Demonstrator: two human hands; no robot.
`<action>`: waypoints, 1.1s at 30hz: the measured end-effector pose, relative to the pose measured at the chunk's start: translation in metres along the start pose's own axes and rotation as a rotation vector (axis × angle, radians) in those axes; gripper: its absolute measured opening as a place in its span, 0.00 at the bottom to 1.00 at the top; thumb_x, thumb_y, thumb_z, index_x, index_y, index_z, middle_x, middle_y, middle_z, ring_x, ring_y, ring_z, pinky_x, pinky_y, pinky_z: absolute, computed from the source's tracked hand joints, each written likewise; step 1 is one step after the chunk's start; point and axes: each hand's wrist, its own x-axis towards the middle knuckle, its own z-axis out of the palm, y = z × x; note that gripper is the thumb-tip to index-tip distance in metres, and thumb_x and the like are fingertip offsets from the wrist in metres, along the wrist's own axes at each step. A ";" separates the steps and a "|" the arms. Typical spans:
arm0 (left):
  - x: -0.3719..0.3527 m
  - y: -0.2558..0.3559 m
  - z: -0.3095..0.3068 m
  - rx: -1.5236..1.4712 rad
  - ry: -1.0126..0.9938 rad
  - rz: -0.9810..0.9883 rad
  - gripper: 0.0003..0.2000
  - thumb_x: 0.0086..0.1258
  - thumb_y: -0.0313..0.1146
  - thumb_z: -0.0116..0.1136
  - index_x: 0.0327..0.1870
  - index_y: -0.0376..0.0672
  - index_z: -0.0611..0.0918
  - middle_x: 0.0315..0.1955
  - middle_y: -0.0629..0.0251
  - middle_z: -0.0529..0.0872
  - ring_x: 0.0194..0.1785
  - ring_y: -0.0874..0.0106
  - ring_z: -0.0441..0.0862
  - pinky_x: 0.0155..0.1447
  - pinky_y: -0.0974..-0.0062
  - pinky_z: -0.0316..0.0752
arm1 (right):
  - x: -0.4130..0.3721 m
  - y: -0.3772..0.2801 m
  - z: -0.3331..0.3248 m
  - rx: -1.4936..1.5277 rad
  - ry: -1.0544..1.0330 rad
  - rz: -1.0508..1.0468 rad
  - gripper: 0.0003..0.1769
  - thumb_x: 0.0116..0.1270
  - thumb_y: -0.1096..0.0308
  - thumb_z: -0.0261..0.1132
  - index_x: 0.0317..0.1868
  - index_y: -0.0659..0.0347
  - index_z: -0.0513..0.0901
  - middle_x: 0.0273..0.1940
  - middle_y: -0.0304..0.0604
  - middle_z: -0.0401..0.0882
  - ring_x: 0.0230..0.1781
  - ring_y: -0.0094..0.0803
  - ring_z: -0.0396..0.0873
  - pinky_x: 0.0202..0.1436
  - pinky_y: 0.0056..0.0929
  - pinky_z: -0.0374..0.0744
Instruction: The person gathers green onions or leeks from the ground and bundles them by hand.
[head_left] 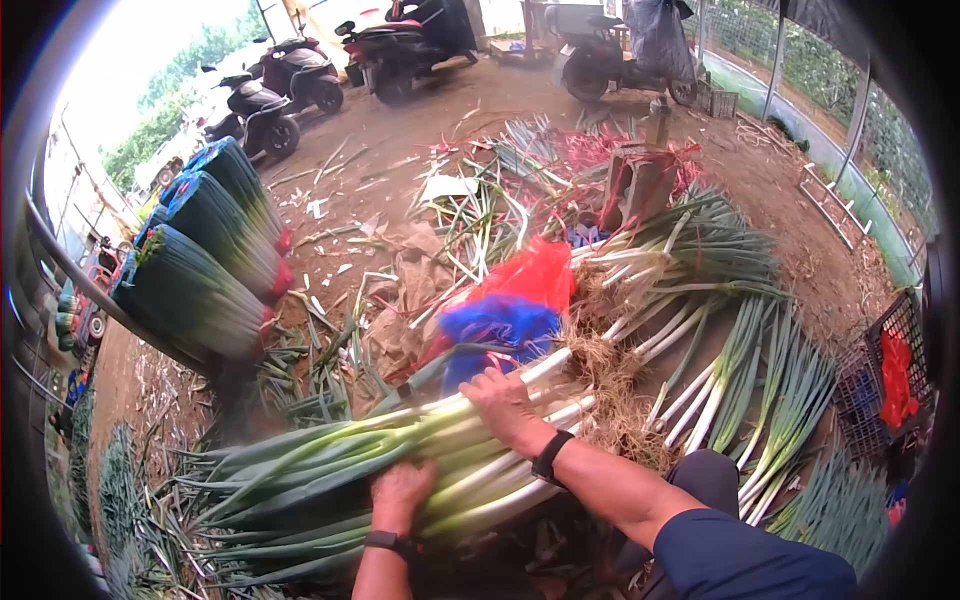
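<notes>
Head camera: I judge the work to be gathering a bunch of green onions [300, 480], which lies across the ground just before the knees, roots to the right. My left hand [400, 490] is clenched among the green stalks, grasping them. My right hand [505, 400] lies mostly open, palm pressed on the white shanks. Squaring the bunch calls for steady pressure from both. Red and blue bags [515, 300] sit just beyond.

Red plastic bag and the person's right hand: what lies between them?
In the head view, a crumpled blue plastic bag lies between the red plastic bag and the right hand, which rests on the bundle of long green onions.
</notes>
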 end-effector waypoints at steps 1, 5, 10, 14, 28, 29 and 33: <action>-0.001 0.002 -0.002 -0.002 -0.016 -0.009 0.40 0.72 0.65 0.45 0.72 0.38 0.75 0.61 0.34 0.82 0.66 0.40 0.80 0.70 0.48 0.74 | -0.003 -0.003 -0.002 0.010 -0.004 0.021 0.09 0.62 0.70 0.63 0.40 0.50 0.88 0.35 0.37 0.83 0.43 0.37 0.83 0.45 0.37 0.79; 0.002 -0.004 0.007 -0.061 0.096 0.043 0.40 0.71 0.63 0.49 0.74 0.39 0.72 0.68 0.37 0.77 0.69 0.41 0.77 0.73 0.49 0.71 | -0.015 -0.011 0.008 -0.019 -0.173 0.156 0.13 0.64 0.67 0.64 0.49 0.49 0.86 0.38 0.41 0.84 0.47 0.40 0.84 0.50 0.42 0.81; -0.012 0.017 -0.019 -0.004 0.044 0.044 0.36 0.66 0.57 0.56 0.72 0.45 0.75 0.65 0.42 0.79 0.70 0.45 0.75 0.75 0.48 0.67 | 0.004 0.021 -0.016 0.172 -0.558 0.190 0.21 0.66 0.59 0.68 0.60 0.49 0.86 0.52 0.45 0.86 0.58 0.44 0.83 0.60 0.46 0.81; -0.002 0.000 -0.002 -0.040 0.249 0.197 0.32 0.65 0.55 0.58 0.66 0.45 0.80 0.60 0.47 0.83 0.65 0.48 0.78 0.69 0.44 0.69 | 0.009 0.036 -0.018 0.288 -0.654 0.150 0.32 0.64 0.40 0.71 0.65 0.45 0.85 0.59 0.49 0.84 0.63 0.46 0.81 0.67 0.47 0.77; -0.026 0.003 -0.040 0.202 0.457 0.340 0.25 0.72 0.53 0.59 0.59 0.42 0.85 0.54 0.49 0.86 0.62 0.53 0.79 0.70 0.47 0.67 | -0.008 0.040 -0.002 0.301 -0.524 0.134 0.26 0.74 0.39 0.60 0.62 0.42 0.87 0.59 0.42 0.83 0.66 0.41 0.75 0.73 0.47 0.63; -0.027 0.009 -0.056 0.122 0.294 0.187 0.22 0.72 0.51 0.59 0.53 0.41 0.87 0.52 0.49 0.87 0.63 0.53 0.80 0.72 0.49 0.68 | -0.012 0.039 -0.003 0.303 -0.522 0.133 0.26 0.74 0.39 0.60 0.62 0.42 0.87 0.59 0.42 0.83 0.66 0.41 0.75 0.73 0.47 0.63; 0.043 -0.013 -0.071 0.324 0.793 0.423 0.17 0.75 0.45 0.53 0.48 0.43 0.89 0.47 0.53 0.90 0.61 0.55 0.83 0.75 0.48 0.66 | -0.027 0.040 -0.010 0.422 -0.395 0.051 0.24 0.75 0.43 0.61 0.63 0.43 0.86 0.60 0.42 0.83 0.65 0.41 0.76 0.74 0.48 0.64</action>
